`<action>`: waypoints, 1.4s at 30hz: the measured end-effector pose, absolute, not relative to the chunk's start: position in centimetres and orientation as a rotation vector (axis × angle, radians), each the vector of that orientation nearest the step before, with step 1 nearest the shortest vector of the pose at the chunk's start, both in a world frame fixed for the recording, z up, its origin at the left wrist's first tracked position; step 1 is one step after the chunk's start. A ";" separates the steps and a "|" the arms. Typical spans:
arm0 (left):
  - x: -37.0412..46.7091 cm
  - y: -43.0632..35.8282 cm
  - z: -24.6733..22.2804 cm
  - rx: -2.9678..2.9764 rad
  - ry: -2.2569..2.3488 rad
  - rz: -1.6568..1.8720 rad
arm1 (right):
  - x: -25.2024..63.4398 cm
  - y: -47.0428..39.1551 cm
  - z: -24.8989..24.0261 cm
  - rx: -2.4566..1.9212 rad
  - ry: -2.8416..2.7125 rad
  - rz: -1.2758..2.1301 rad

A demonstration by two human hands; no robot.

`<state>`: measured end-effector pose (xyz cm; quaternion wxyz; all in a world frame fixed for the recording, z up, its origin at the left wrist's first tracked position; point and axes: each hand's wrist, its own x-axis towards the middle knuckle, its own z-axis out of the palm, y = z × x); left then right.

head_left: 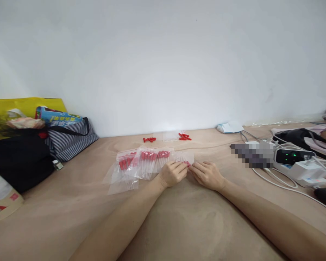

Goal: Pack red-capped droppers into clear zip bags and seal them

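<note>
While unlabelled, clear bag (185,157) meets both hands

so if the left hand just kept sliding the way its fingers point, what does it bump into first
The left hand points right, toward the right hand. Their fingertips nearly meet over a small clear bag with red-capped pieces, so it would most likely meet the right hand's fingers almost at once, though the exact gap is hard to judge.

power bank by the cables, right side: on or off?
On. The power bank shows lit green lights on its dark face, beside the white cables on the table.
</note>
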<state>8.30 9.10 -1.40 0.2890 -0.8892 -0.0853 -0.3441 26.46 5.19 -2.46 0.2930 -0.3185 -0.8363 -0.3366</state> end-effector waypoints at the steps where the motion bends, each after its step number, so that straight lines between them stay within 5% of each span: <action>1: 8.2 9.1 -1.3 -2.357 -0.231 -0.915 | 26.5 5.2 -2.5 -0.858 -2.218 -0.893; 20: 6.5 10.4 -0.9 -2.315 -0.386 -0.868 | 27.8 5.5 -2.9 -1.013 -2.212 -0.441; 34: 6.3 10.1 -1.0 -2.453 -0.472 -0.802 | 29.3 6.0 -3.1 -1.067 -2.136 -0.592; 42: 4.9 9.5 -2.0 -2.483 -0.955 -1.034 | 32.6 7.1 -3.3 -1.257 -2.036 -0.637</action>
